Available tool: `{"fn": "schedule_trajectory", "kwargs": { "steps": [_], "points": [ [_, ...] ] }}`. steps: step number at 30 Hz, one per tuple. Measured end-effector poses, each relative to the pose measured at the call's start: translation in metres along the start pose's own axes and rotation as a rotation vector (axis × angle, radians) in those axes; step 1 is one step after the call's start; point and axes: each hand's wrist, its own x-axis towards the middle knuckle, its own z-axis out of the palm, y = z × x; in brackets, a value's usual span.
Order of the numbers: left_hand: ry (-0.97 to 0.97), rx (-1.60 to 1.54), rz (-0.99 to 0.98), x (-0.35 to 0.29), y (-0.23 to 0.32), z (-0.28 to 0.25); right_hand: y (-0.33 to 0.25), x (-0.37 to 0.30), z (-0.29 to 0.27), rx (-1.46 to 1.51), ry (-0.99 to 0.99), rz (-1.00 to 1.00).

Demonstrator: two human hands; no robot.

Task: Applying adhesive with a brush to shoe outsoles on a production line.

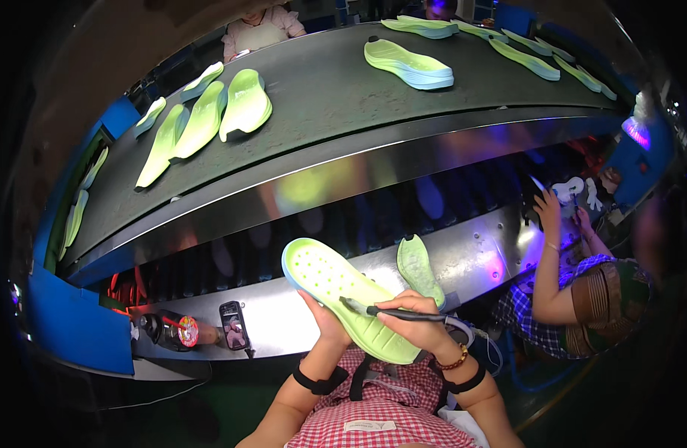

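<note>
With the left hand's [326,319] fingers gripping the lime-green, blue-edged foam sole [334,282] over the silvery metal counter's [275,327] near edge, and the right hand's [416,322] closed around the slim black-handled brush [370,310], light, even strokes probably suit best

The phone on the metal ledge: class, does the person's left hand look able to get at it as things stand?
Probably not: the left hand is busy holding the green sole, though nothing seems to block the way across the metal ledge to the phone.
</note>
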Motion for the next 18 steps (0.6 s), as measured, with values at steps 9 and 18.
{"fn": "schedule_trajectory", "kwargs": {
  "steps": [9,18],
  "points": [
    [-0.053,-0.027,-0.019,-0.005,-0.012,0.01,0.013,0.01,-0.011,0.112,0.021,0.042],
    [-0.132,0.107,0.086,-0.007,-0.008,0.006,0.016,-0.01,0.008,-0.296,-0.089,-0.367]
  ]
}}
